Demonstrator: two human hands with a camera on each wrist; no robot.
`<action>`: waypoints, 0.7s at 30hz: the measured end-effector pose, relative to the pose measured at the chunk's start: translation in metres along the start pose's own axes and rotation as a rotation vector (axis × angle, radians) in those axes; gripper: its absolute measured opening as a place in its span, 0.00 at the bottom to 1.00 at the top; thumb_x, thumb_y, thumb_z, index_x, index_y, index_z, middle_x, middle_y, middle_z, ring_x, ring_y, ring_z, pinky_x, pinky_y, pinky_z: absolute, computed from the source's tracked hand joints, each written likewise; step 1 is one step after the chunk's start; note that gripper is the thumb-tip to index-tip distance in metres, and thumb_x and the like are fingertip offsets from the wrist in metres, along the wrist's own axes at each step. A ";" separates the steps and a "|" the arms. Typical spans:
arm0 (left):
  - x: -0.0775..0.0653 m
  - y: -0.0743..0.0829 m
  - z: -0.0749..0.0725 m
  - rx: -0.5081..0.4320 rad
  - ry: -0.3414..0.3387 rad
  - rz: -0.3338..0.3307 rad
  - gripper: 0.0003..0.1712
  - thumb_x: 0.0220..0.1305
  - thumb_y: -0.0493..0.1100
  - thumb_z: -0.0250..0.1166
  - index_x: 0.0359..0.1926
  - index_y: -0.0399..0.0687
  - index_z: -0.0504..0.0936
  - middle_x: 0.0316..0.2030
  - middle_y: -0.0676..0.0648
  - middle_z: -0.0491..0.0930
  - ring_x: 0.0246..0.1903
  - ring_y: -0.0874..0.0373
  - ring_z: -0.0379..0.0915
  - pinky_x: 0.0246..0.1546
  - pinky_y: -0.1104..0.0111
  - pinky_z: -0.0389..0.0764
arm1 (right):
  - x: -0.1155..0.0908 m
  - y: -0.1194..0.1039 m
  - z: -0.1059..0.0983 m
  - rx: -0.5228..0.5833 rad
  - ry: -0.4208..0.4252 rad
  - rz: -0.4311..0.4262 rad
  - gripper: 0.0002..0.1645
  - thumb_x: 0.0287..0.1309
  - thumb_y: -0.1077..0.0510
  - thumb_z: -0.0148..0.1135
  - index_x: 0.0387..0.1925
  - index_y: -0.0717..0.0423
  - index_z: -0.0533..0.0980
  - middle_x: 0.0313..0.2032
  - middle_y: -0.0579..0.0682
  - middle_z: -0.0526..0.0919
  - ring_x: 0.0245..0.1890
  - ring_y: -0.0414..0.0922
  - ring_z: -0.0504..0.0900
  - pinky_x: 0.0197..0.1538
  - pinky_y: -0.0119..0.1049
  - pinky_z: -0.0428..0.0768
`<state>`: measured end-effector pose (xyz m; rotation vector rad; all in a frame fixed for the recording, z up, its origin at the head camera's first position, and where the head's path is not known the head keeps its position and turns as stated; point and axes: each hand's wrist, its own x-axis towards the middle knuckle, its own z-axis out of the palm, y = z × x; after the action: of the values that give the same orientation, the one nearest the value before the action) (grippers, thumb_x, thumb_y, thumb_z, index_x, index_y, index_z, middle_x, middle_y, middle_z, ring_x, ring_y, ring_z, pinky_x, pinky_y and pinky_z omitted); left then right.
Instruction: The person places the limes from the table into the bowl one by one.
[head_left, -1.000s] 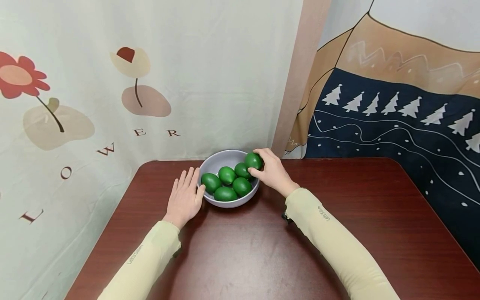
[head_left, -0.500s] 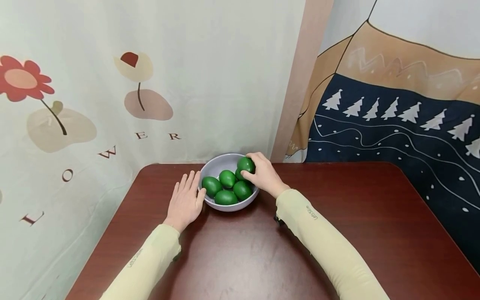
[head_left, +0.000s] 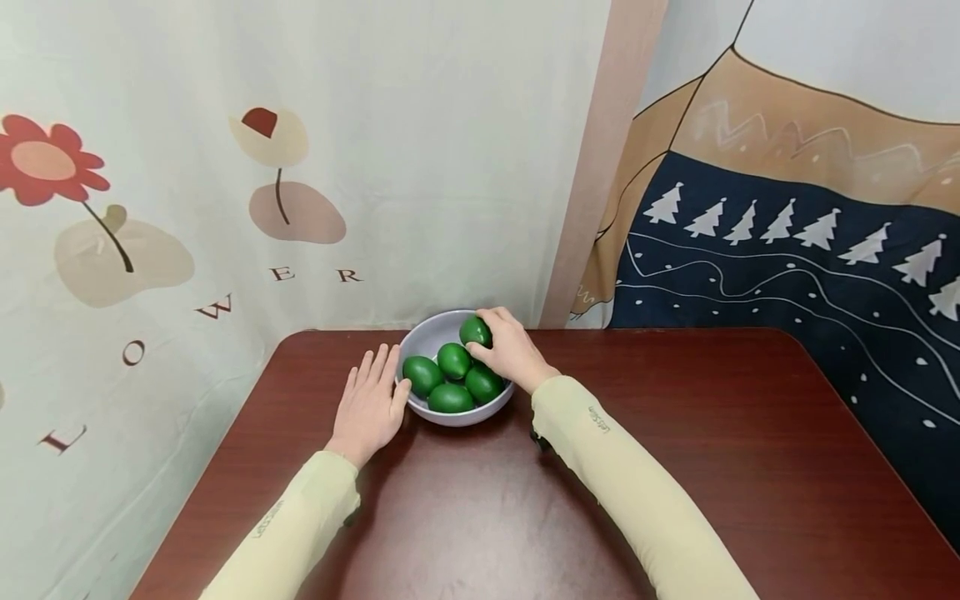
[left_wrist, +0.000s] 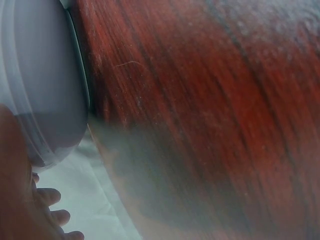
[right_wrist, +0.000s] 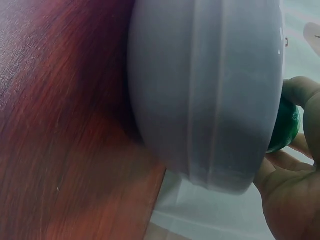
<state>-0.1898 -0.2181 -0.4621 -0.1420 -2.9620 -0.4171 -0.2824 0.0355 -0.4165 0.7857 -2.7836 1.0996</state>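
A pale grey-lilac bowl (head_left: 431, 333) stands near the table's far edge with several glossy green limes (head_left: 452, 398) in it. My right hand (head_left: 513, 348) reaches over the bowl's right rim and grips one lime (head_left: 475, 330) between thumb and fingers, at the back right of the bowl. In the right wrist view part of that lime (right_wrist: 286, 125) shows past the rim. With fingers straight, my left hand (head_left: 367, 408) lies against the bowl's left side. The left wrist view shows its thumb side beside the bowl's wall (left_wrist: 50, 75). My right hand partly hides the limes under it.
The bowl rests on a dark reddish-brown wooden table (head_left: 465, 517) with rounded far corners. Behind it hang a pale curtain (head_left: 450, 167) with flowers and letters and, at the right, a dark blue cloth (head_left: 750, 275) with white trees.
My right hand has moved left with its lime, from the bowl's right rim inward over the bowl. My left hand has stayed at the bowl's left side.
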 end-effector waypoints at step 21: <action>0.000 -0.001 0.001 -0.009 -0.001 -0.003 0.37 0.83 0.56 0.42 0.83 0.45 0.48 0.81 0.37 0.48 0.81 0.38 0.37 0.77 0.41 0.46 | 0.014 -0.008 0.016 -0.062 -0.023 -0.028 0.34 0.72 0.51 0.64 0.73 0.60 0.68 0.68 0.60 0.73 0.66 0.56 0.75 0.68 0.49 0.75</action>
<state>-0.1897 -0.2189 -0.4635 -0.1389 -2.9620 -0.4313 -0.2888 0.0139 -0.4208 0.8329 -2.8008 1.0017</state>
